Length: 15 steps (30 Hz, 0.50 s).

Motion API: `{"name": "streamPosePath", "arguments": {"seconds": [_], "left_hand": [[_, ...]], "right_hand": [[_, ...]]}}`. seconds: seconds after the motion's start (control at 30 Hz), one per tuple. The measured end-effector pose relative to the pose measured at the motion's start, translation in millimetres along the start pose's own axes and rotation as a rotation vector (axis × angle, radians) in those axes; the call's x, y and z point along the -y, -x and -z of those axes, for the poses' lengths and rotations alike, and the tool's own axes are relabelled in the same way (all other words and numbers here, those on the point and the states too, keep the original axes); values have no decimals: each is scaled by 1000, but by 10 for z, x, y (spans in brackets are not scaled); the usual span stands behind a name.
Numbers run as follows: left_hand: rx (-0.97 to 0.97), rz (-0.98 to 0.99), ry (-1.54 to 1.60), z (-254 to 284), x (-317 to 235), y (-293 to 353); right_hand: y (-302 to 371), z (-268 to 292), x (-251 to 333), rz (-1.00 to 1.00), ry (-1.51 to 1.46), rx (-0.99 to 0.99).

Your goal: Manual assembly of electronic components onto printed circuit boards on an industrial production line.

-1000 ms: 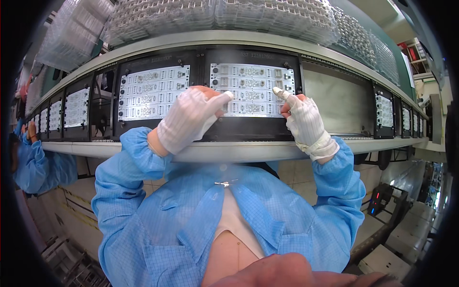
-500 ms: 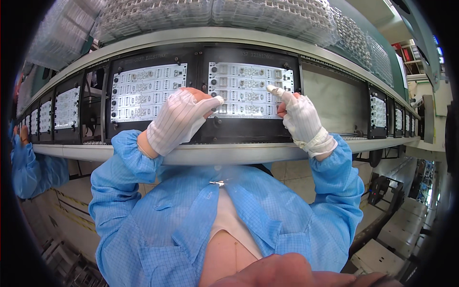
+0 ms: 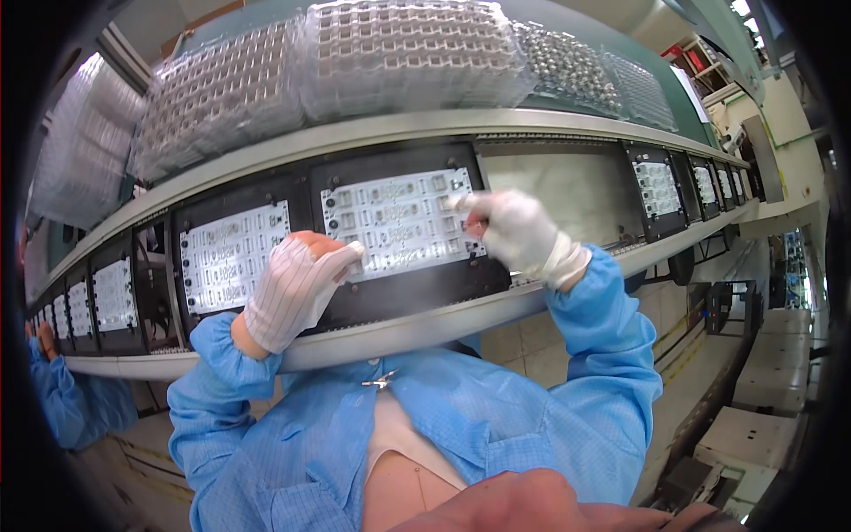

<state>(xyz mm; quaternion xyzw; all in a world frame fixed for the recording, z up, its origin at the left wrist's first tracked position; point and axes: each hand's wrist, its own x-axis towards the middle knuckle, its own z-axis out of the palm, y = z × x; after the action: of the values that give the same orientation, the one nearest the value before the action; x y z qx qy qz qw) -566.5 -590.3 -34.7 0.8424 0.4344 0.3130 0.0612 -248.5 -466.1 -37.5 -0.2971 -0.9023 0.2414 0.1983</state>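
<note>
A white circuit board panel [image 3: 403, 239] with rows of small parts lies in a black carrier [image 3: 381, 297] on the conveyor in front of me. My left hand [image 3: 297, 285], in a striped white glove, is at the panel's lower left edge. Its thumb and fingers are pressed together, and whatever they might hold is hidden. My right hand [image 3: 519, 232], in a white glove, hovers at the panel's right edge with its fingertips over the upper right parts. Motion blurs its fingers. A second white circuit board panel [image 3: 232, 253] sits in another carrier left of it.
Stacked clear plastic trays [image 3: 412, 53] stand behind the conveyor's far rail [image 3: 372, 137]. A bare pale section [image 3: 563, 199] lies right of my carrier, followed by more carriers [image 3: 658, 188]. At far left another person's blue sleeve [image 3: 75, 399] reaches the near rail.
The view has tilted and shifted, so the conveyor runs slanted and more trays show. My right hand has turned and blurs over the panel's right side. My left hand remains near the panel's left edge.
</note>
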Motion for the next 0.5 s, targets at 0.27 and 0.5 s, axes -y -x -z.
{"name": "streamPosePath", "arguments": {"seconds": [0.27, 0.5], "left_hand": [[83, -15, -95, 187, 52, -17], [147, -51, -175, 268, 54, -2]], "right_hand": [[-606, 805, -2062, -564, 426, -668], [-771, 887, -2254, -789, 529, -624]]}}
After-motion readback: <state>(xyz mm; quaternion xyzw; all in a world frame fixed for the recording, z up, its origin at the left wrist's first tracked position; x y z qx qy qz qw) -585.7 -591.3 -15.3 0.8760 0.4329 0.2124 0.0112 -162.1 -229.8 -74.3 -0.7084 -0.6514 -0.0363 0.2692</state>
